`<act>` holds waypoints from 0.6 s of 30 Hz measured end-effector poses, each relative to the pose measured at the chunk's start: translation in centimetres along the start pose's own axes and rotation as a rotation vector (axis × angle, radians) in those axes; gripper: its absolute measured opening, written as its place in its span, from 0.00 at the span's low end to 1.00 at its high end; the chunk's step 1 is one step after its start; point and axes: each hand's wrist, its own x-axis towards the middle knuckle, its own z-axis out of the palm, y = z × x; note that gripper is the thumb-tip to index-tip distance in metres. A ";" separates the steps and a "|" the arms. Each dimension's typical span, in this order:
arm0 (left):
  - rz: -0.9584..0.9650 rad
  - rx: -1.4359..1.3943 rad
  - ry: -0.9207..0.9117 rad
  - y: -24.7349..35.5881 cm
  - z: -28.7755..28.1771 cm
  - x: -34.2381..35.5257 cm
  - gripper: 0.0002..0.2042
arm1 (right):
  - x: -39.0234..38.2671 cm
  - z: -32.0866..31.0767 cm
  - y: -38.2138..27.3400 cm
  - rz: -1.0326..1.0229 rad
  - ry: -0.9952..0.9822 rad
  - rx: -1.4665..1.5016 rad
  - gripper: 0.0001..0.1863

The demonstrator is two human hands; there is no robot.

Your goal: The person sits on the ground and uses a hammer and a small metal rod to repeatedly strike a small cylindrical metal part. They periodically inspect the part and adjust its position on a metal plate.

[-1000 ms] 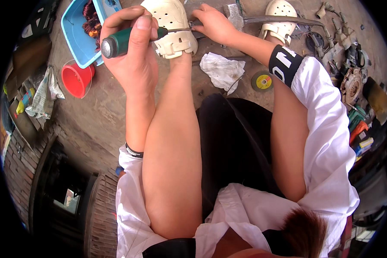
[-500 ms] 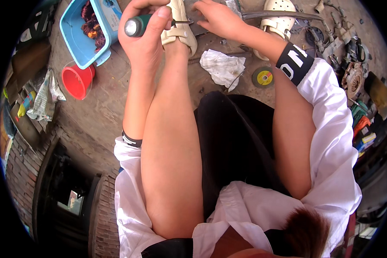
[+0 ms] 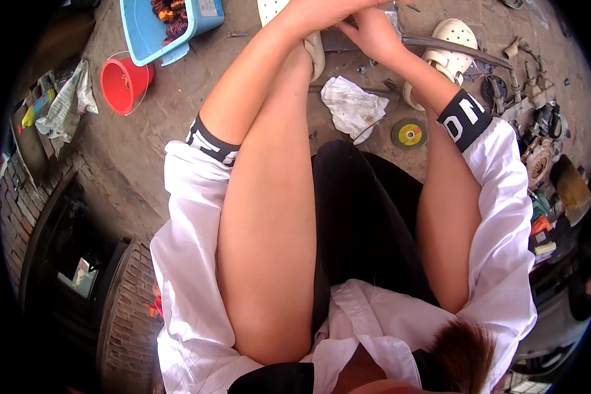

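Left fingers: the left hand (image 3: 329,8) stretches toward the right hand, far beyond the white cloth (image 3: 352,108); the upper edge of the view cuts its fingers off, so how far they are open, and what they grip, I cannot tell.
Right fingers: the right hand (image 3: 375,33), also beyond the cloth, is bent with its fingertips up against the left (the two overlap there); what it has hold of, if anything, I cannot tell.
Metal bar: a long dark bar (image 3: 479,54) starts just beside the right hand and runs out beyond the cloth to its right, across the right clog (image 3: 454,39).
Left clog: cream, holed, beyond the cloth to its left, partly behind the left forearm (image 3: 253,85).
Thin rod: a dark rod (image 3: 382,94) at the cloth's far part, partly hidden by it.
Disc: round, dark-rimmed with a yellow centre (image 3: 419,131), just right of the cloth.
Metal parts: a cluster with a round toothed plate (image 3: 538,159), well right of the cloth.
Red bucket: wire-handled (image 3: 143,77), well left of the cloth.
Blue basin: beyond that bucket (image 3: 138,33), left of the cloth, holding a dark red and orange bundle (image 3: 176,27).
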 end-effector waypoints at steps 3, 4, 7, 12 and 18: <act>0.024 0.019 0.031 -0.4 -0.4 -0.2 0.08 | 0.3 -0.6 -0.7 0.122 -0.136 0.067 0.20; 0.040 0.002 0.033 -0.6 -0.5 -0.3 0.08 | 0.3 -0.9 -1.0 0.198 -0.202 0.094 0.20; 0.039 -0.011 0.037 -0.4 -0.5 -0.3 0.08 | 0.7 -0.9 -1.2 0.111 -0.141 0.097 0.19; 0.087 0.041 0.076 0.3 -0.1 -0.4 0.09 | 0.9 -0.8 -1.1 0.031 -0.069 0.092 0.22; 0.105 0.105 0.077 0.2 -0.6 -0.4 0.10 | 1.0 -0.6 -0.5 -0.015 -0.101 0.092 0.23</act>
